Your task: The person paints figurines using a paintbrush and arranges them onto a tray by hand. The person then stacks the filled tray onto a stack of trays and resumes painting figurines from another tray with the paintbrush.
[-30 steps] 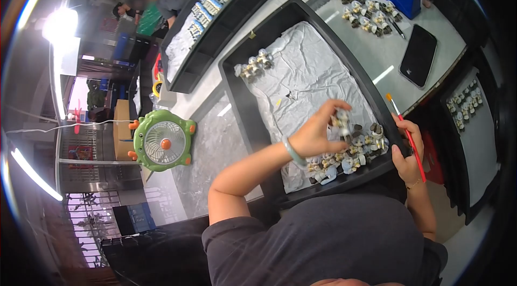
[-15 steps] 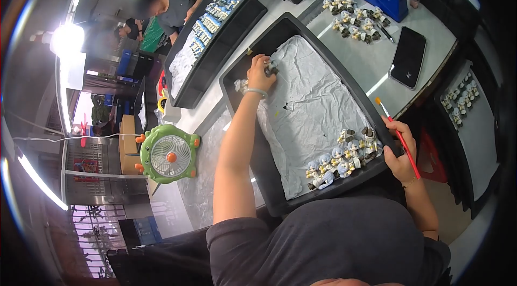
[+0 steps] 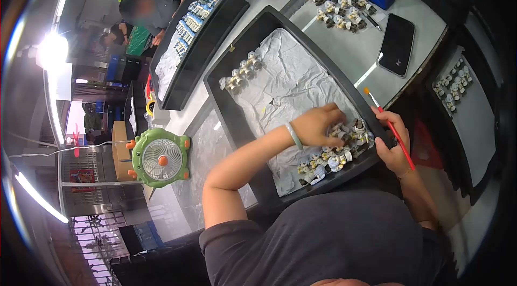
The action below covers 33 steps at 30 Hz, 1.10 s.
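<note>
So, green fan [image 3: 160,160] at left, then black tray [image 3: 229,114] with figurine row [image 3: 242,73] in its far-left corner. Left hand [image 3: 320,124] curls over figurine cluster [image 3: 334,162] at near end, can't tell if gripping; right hand [image 3: 393,156], clamped on red paintbrush [image 3: 399,142], at tray's right rim.

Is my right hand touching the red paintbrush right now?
Touching. The head view shows the red paintbrush held in the right hand, its handle lying against the hand with no gap visible.
</note>
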{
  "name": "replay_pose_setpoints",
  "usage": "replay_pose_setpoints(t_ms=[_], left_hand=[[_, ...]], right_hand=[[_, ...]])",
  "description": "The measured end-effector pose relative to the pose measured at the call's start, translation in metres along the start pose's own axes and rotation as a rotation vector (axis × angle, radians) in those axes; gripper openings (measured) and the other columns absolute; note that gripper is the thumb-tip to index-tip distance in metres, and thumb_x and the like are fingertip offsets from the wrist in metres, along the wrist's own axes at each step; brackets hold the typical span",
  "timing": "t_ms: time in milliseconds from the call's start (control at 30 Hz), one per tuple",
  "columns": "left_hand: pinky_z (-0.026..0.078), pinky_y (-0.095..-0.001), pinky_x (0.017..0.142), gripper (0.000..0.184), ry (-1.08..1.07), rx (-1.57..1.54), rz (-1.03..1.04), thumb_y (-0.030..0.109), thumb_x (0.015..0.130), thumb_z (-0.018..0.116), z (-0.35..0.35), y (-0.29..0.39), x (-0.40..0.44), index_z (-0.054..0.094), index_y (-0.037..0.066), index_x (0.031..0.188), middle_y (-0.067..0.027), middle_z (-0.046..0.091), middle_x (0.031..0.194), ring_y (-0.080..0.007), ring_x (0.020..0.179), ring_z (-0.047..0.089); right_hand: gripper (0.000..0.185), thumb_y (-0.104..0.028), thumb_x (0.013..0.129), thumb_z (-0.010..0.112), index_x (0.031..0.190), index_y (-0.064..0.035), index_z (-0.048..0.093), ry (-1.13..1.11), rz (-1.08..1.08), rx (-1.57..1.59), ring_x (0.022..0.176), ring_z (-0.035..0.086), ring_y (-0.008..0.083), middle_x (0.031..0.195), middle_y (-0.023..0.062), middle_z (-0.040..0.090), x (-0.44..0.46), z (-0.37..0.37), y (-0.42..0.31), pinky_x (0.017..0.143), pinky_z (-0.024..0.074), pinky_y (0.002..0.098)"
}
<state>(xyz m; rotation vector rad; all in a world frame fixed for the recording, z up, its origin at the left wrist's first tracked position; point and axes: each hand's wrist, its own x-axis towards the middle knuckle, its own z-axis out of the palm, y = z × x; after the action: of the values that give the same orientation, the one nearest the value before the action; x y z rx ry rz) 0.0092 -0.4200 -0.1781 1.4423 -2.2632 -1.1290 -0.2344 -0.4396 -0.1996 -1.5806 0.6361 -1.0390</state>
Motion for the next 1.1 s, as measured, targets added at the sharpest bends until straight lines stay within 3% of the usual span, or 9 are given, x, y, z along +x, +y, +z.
replay_pose_setpoints(t_ms=[233,367,433,500,733,833,933,1033,1100], left_hand=[[0.044,-0.0265,0.076,0.028,-0.041,-0.682,-0.229,0.009,0.086,0.053,0.008,-0.027,-0.011,0.049,0.004,0.114,-0.0043,0.051,0.099,-0.0129,0.088,0.054],[0.043,-0.0251,0.078,0.031,-0.013,-0.635,-0.277,0.013,0.089,0.048,0.01,-0.014,-0.012,0.049,0.005,0.119,-0.005,0.05,0.099,-0.0115,0.087,0.053],[0.045,-0.0281,0.076,0.036,-0.002,-0.225,-0.204,0.022,0.086,0.054,0.011,-0.006,-0.012,0.051,0.005,0.117,-0.0123,0.05,0.103,-0.017,0.088,0.056],[0.045,-0.0304,0.077,0.041,-0.029,-0.074,-0.36,0.023,0.08,0.06,0.006,0.029,-0.009,0.051,0.004,0.115,-0.013,0.05,0.103,-0.0194,0.091,0.056],[0.048,-0.0313,0.078,0.036,0.011,-0.216,-0.237,0.016,0.079,0.059,0.014,-0.006,-0.011,0.049,0.007,0.112,-0.0138,0.05,0.111,-0.0206,0.084,0.06],[0.047,-0.0294,0.071,0.035,0.139,-1.116,-0.295,0.01,0.083,0.058,0.0,-0.005,-0.018,0.038,0.012,0.112,-0.0127,0.048,0.106,-0.0202,0.085,0.058],[0.047,-0.0278,0.07,0.035,0.21,-1.276,-0.188,0.003,0.086,0.051,-0.023,0.033,-0.026,0.027,0.016,0.108,-0.0144,0.044,0.114,-0.0204,0.086,0.057],[0.047,-0.0284,0.065,0.037,0.162,-1.214,0.16,0.011,0.078,0.057,-0.018,0.044,-0.032,0.032,0.016,0.104,-0.0225,0.043,0.114,-0.0242,0.081,0.058],[0.04,-0.0288,0.066,0.044,0.138,-1.391,0.147,0.017,0.07,0.063,-0.014,0.056,-0.036,0.033,0.018,0.102,-0.0228,0.037,0.118,-0.022,0.085,0.051]], right_hand=[[0.043,0.001,0.067,0.052,0.11,0.0015,0.045,-0.008,0.033,0.037,0.093,0.057,0.0198,0.118,0.0217,0.052,-0.001,0.0,0.001,0.085,0.0424,0.029],[0.043,0.001,0.068,0.052,0.11,0.0017,0.045,-0.009,0.015,0.014,0.093,0.057,0.0193,0.119,0.0214,0.052,-0.002,0.0,0.002,0.085,0.0423,0.0288],[0.043,0.001,0.068,0.053,0.11,0.0017,0.045,-0.012,0.01,0.009,0.093,0.057,0.0191,0.119,0.0213,0.052,-0.001,-0.001,0.002,0.085,0.0422,0.0286],[0.043,0.001,0.068,0.052,0.11,0.0017,0.045,-0.014,0.007,0.012,0.093,0.057,0.0191,0.119,0.021,0.052,-0.001,-0.001,0.002,0.085,0.0422,0.0285],[0.044,0.001,0.067,0.053,0.11,0.0014,0.045,-0.007,0.013,0.006,0.092,0.057,0.0188,0.119,0.0212,0.052,-0.002,0.0,0.003,0.084,0.0427,0.0283],[0.043,0.001,0.067,0.053,0.11,0.0013,0.045,-0.014,0.015,-0.012,0.092,0.057,0.0191,0.119,0.0219,0.052,-0.002,-0.002,0.001,0.084,0.0428,0.0282],[0.043,0.001,0.067,0.053,0.109,0.0011,0.045,-0.007,0.004,-0.008,0.093,0.058,0.02,0.119,0.0226,0.052,-0.001,0.0,0.001,0.084,0.0427,0.0281],[0.043,0.0,0.067,0.053,0.109,0.001,0.045,-0.013,-0.006,-0.03,0.095,0.058,0.0207,0.119,0.0233,0.052,0.001,-0.001,0.0,0.084,0.0425,0.0283],[0.043,0.0,0.067,0.054,0.109,0.001,0.045,-0.019,-0.014,-0.062,0.096,0.058,0.021,0.119,0.0236,0.052,0.001,-0.002,-0.001,0.085,0.0423,0.0284]])
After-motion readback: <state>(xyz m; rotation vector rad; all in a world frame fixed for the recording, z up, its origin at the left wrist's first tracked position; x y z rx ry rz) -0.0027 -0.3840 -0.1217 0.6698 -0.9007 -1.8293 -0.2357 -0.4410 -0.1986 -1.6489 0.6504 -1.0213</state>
